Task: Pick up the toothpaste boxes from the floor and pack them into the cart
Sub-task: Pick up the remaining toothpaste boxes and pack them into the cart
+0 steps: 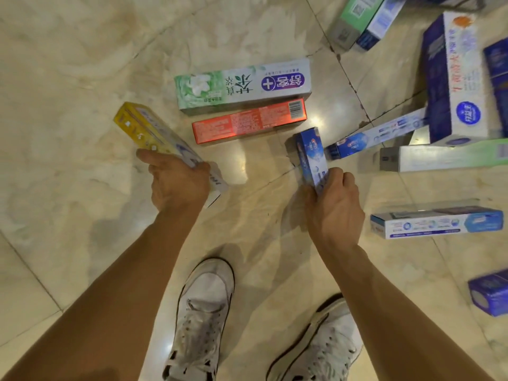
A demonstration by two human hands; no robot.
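Observation:
My left hand (176, 180) grips the near end of a yellow and white toothpaste box (148, 130), held above the floor and pointing up-left. My right hand (334, 207) grips a small blue toothpaste box (310, 152) by its lower end. Between and beyond the hands, a green and white box (242, 86) and an orange-red box (247, 123) lie side by side on the floor. Another blue box (376, 137) lies just right of the held one. No cart is in view.
Several more boxes lie on the beige tiled floor (68, 78) at right: a large purple and white pack (453, 78), a pale green box (450, 158), a white and blue box (437, 222), a purple box (489, 294). My white shoes (206, 312) stand below the hands.

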